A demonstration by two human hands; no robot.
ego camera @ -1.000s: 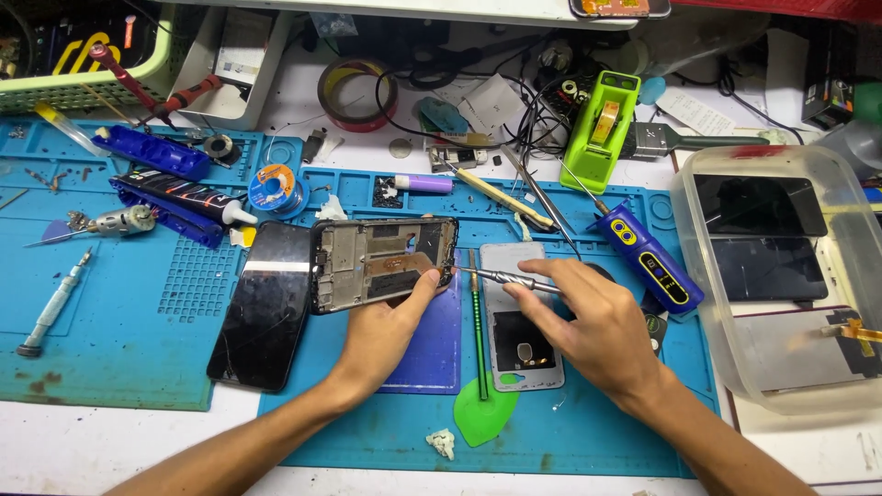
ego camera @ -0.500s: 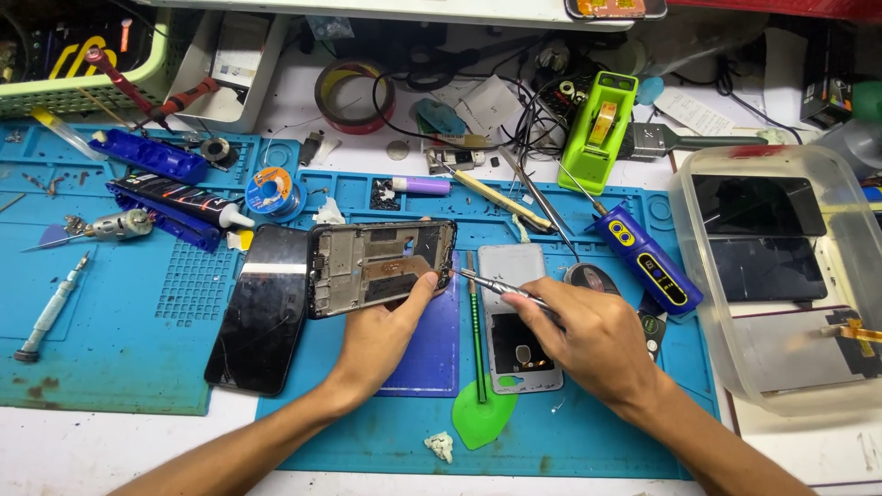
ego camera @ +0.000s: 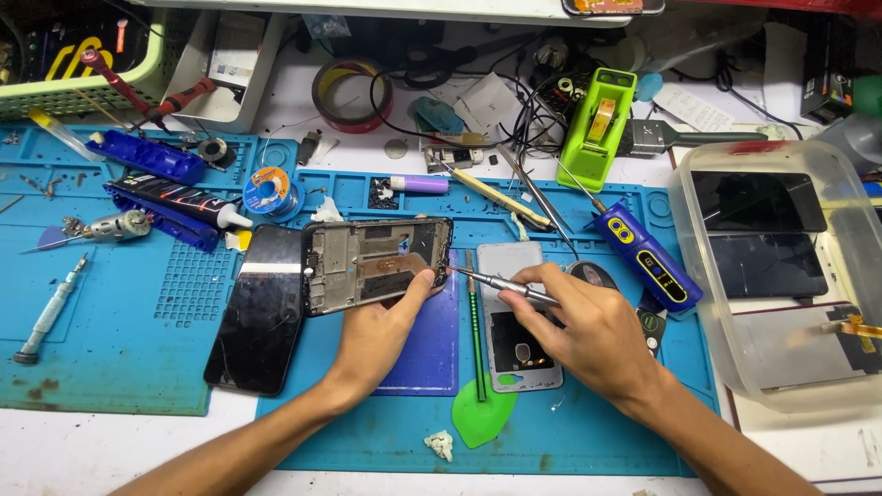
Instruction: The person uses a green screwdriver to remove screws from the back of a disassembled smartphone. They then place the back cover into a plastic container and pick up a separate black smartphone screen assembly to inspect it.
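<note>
Phone frame (ego camera: pixel 377 264), dark metal, insides facing up, lies across the blue work mat (ego camera: pixel 119 349) near its middle. Left hand (ego camera: pixel 381 326) grips its near edge, thumb up on the right end, fingers tucked under. Right hand (ego camera: pixel 588 335) is closed round a thin metal screwdriver (ego camera: pixel 501 285), tip w/ point aimed left, right at the frame's right edge; can't tell if it touches.

Just left of the frame, overlapping its end, a black phone screen (ego camera: pixel 257 317) lies tilted. Between the hands: a green rod tool (ego camera: pixel 475 331) running near-to-far, and a grey phone back (ego camera: pixel 514 326) partly under the right hand. Green pick (ego camera: pixel 482 422) sits at the near end of the rod, a white scrap beside it.

Right of the right hand, a blue electric screwdriver (ego camera: pixel 643 257) lies diagonal. Far right: clear plastic tub (ego camera: pixel 707 321) w/ dark screens inside. Far side: green tape dispenser (ego camera: pixel 597 124), roll of tape (ego camera: pixel 349 92), tangle of black cables. Far left: black glue tube (ego camera: pixel 175 202), small solder spool (ego camera: pixel 271 188), blue case (ego camera: pixel 147 156). Near left edge, a small grey screwdriver (ego camera: pixel 50 308).
</note>
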